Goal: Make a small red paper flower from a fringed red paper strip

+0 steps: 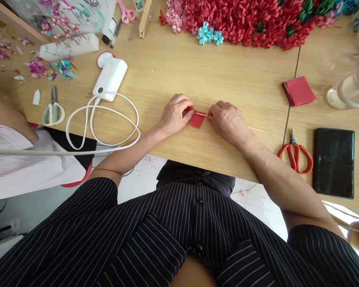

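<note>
Striped dark shirt (155, 227) fills the foreground; beyond it, on the bench (242, 75), the left hand (174, 114) pinches a red piece (196, 121) between its fingers, while the right hand (229, 122) has its fingers closed around a thin stick (201, 114) across it. White cable (48, 152) loops beside the left forearm; orange-handled scissors (297, 153) lie near a black device (334, 162), red flowers (236, 20) heaped beyond.

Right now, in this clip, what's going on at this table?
A person in a dark pinstriped shirt has both hands together over the wooden table. The left hand pinches a small, flat red piece, while the right hand holds a thin, pale stick whose end lies over it. Off to the right are a stack of red squares and orange-handled scissors; a heap of red flower clusters fills much of the far edge.
</note>
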{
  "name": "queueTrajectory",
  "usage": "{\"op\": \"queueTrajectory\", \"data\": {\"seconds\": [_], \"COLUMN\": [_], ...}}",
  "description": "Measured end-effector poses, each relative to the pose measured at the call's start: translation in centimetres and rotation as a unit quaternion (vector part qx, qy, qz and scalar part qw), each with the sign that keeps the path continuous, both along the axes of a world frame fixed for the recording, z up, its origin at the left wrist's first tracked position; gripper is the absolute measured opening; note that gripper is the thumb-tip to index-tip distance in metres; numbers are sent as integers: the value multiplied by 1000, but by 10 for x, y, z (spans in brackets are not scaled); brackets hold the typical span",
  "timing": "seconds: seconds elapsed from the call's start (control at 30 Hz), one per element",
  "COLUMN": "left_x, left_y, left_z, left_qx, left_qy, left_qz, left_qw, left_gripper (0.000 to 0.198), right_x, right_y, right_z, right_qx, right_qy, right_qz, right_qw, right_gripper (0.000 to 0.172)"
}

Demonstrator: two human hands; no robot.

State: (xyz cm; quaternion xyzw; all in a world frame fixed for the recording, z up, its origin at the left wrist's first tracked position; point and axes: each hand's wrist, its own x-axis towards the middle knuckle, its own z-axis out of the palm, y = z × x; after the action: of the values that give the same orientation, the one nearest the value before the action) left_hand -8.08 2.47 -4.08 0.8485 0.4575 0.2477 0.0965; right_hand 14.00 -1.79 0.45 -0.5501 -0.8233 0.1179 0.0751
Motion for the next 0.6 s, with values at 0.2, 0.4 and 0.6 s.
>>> {"op": "queueTrajectory", "data": {"seconds": [0.2,0.4,0.6], "left_x": [-16,-30,-25], "left_y": [-15,-54,-67], "left_z": [21,16,5], "left_qx": [17,43,70], "left_qy": [-6,4,-12], "left_qz": [29,-9,-31], "left_qw": [999,999,997], "left_gripper": [12,13,19], "right_x": [-2,-11,-15], "right_y": [-2,-11,-16], "right_z": [5,8,7], "right_qx": [-3,-24,-19], "right_qy": [-5,-16,8], "right_qz": [1,17,49], "right_qw": [1000,999,999], "right_gripper": [32,32,31]}}
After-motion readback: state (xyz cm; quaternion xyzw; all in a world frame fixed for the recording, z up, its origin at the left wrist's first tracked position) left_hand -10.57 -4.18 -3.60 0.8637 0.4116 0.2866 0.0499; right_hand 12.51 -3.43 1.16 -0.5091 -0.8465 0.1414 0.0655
